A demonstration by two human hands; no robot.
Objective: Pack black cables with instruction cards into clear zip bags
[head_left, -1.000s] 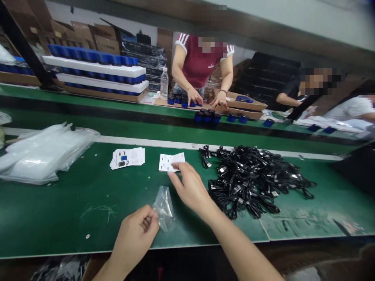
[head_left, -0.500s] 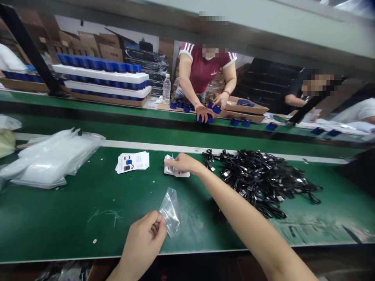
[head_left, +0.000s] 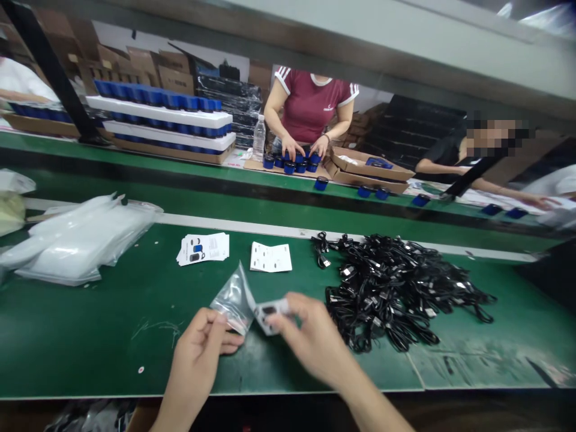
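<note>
My left hand [head_left: 200, 348] pinches the lower edge of a small clear plastic bag [head_left: 233, 298] above the green table [head_left: 90, 336]. My right hand [head_left: 310, 339] holds a small white card [head_left: 270, 312] right at the bag's mouth, fingers closed on it. Farther back lies a short stack of the same white cards [head_left: 270, 257], and to its left a stack of printed leaflets [head_left: 203, 248]. A heap of black cables [head_left: 396, 288] lies just right of my right hand.
A pile of clear plastic bags [head_left: 76, 240] lies at the left. Across the conveyor [head_left: 180, 198] a person in a red shirt [head_left: 310, 108] handles blue round parts [head_left: 292, 162] on cardboard trays. Another person [head_left: 454, 159] sits at the right. White trays of blue parts [head_left: 157, 114] are stacked behind.
My right hand picked a card off the white stack and drew back with it to the bag. My left hand lifted the bag slightly.
</note>
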